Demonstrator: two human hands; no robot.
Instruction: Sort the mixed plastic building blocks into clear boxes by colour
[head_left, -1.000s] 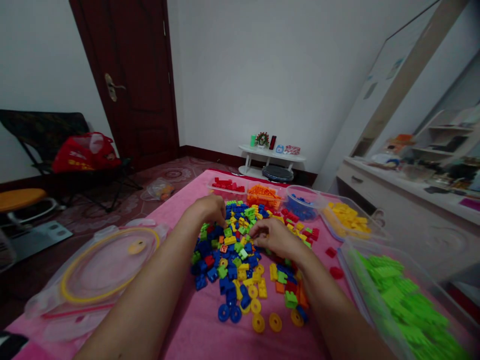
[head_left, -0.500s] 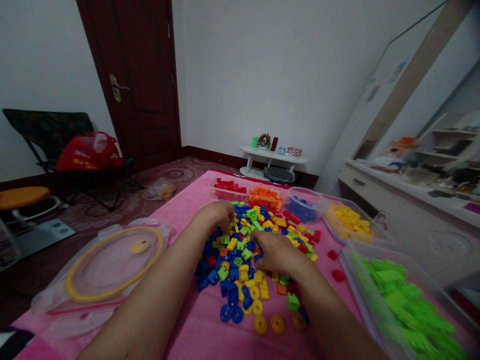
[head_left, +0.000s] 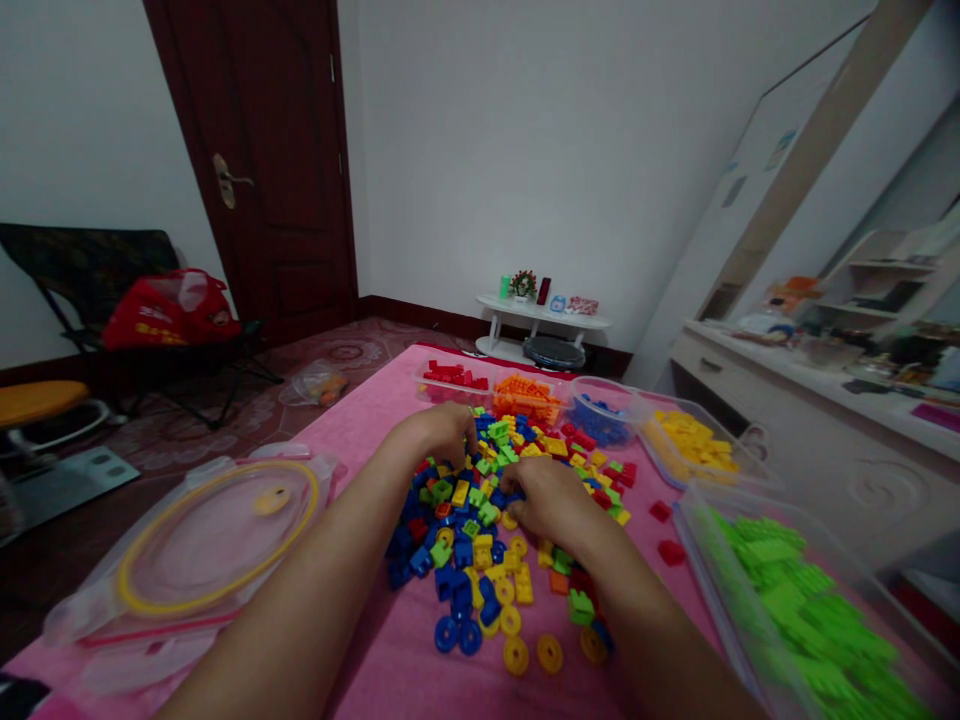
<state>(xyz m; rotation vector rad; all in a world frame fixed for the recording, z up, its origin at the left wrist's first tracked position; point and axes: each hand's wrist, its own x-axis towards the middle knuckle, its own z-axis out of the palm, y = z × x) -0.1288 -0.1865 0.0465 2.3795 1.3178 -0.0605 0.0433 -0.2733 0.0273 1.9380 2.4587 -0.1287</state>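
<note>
A heap of small plastic building bricks (head_left: 480,520) in blue, yellow, green, red and orange lies on the pink cloth (head_left: 405,650). My left hand (head_left: 442,430) rests on the far left side of the heap, fingers curled down into the bricks. My right hand (head_left: 544,500) lies on the middle of the heap, fingers bent and pinched among the pieces. What either hand holds is hidden by the fingers. Yellow and blue wheel-shaped pieces (head_left: 525,655) lie at the near edge.
Clear tubs stand behind and to the right: red bricks (head_left: 454,375), orange (head_left: 529,392), blue (head_left: 600,415), yellow (head_left: 694,440), green (head_left: 802,610). A clear lid with a yellow ring (head_left: 214,530) lies left. A dresser (head_left: 810,420) stands right; a chair (head_left: 112,290) and door (head_left: 270,150) behind.
My right hand has drawn back towards me onto the middle of the heap. My left hand has shifted slightly right along the far edge. The camera moved a little.
</note>
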